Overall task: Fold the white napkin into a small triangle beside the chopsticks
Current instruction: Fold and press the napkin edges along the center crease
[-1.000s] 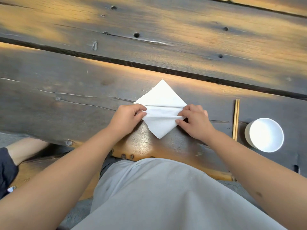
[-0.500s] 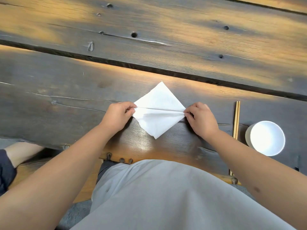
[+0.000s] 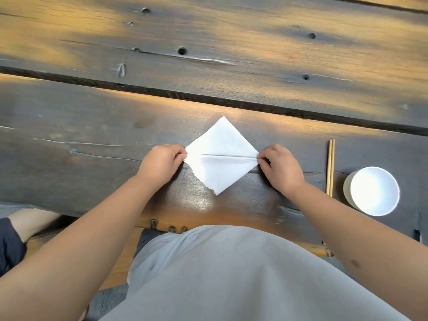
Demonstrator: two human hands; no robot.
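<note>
Two hands pinch the white napkin [image 3: 221, 156] at opposite corners: the left hand [image 3: 159, 162] grips its left corner, the right hand [image 3: 281, 166] its right. The napkin lies as a diamond on the dark wooden tabletop [image 3: 92, 140], a raised crease running between the hands. The fingertips are hidden by curled knuckles. Chopsticks [image 3: 330, 167] lie well right, beside a white bowl [image 3: 371, 191].

Soft matt paper napkin [image 3: 221, 158]; dark, weathered wooden worktop [image 3: 92, 135], cracked and knotted, faintly glossy; pale wooden chopsticks [image 3: 330, 167]; smooth white bowl [image 3: 372, 191].
</note>
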